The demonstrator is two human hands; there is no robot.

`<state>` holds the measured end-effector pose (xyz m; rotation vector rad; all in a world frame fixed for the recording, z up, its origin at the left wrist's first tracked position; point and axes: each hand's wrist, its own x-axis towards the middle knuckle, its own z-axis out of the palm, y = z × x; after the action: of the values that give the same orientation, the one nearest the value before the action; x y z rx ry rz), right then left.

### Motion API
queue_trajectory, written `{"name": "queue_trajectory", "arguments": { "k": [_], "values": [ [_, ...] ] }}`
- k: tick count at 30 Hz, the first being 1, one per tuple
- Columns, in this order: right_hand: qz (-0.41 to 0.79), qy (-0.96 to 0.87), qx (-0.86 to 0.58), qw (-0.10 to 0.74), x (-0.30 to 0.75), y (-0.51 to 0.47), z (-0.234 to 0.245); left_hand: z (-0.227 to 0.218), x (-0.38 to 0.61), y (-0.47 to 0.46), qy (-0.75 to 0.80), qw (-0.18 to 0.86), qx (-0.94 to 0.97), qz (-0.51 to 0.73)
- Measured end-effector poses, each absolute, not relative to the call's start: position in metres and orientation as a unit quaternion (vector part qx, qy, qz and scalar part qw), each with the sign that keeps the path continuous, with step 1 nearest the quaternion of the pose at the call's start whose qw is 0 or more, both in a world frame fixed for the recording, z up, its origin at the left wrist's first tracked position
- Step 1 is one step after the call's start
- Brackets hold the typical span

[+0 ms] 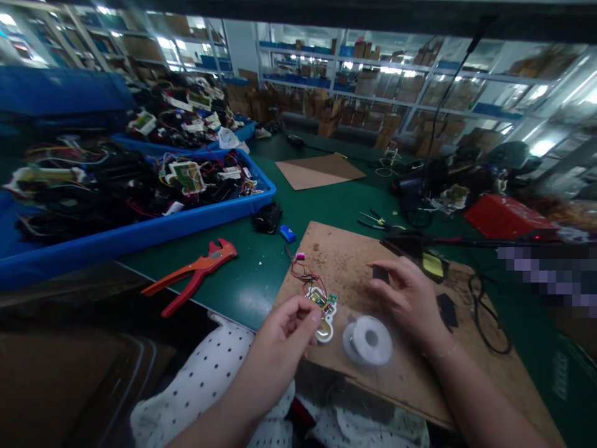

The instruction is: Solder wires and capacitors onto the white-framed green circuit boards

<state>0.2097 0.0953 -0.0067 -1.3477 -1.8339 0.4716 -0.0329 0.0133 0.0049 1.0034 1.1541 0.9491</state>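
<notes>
The thumb and finger of the left hand (293, 323) come close together at the white part (325, 330), 10 o'clock from the spool (372, 339); I can't tell what they pinch. The right hand (413, 292), at 1 o'clock, pinches a small dark piece (380, 274). The board (345, 255) has open room at 11 o'clock. The spool sits near the board's 6 o'clock edge. Far off at 10 o'clock, the red cutter (208, 267) sticks out past the table's (261, 274) edge.
</notes>
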Motion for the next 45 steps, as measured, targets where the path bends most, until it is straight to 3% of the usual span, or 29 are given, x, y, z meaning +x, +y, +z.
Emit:
{"name": "queue_trajectory", "arguments": {
  "k": [8, 18, 29, 45],
  "values": [
    [0.314, -0.673, -0.529, 0.411, 0.203, 0.091, -0.007, 0.006, -0.031, 0.013, 0.515, 0.606, 0.438, 0.420],
    [0.575, -0.441, -0.502, 0.472, 0.187, 0.105, -0.030, 0.006, -0.010, 0.049, 0.473, 0.578, 0.514, 0.422],
    [0.600, -0.365, -0.474, 0.531, 0.185, 0.101, -0.026, 0.006, 0.014, 0.081, 0.442, 0.583, 0.550, 0.404],
    [0.639, -0.372, -0.441, 0.509, 0.186, 0.097, -0.018, 0.009, 0.003, 0.073, 0.440, 0.629, 0.502, 0.398]
  ]
}}
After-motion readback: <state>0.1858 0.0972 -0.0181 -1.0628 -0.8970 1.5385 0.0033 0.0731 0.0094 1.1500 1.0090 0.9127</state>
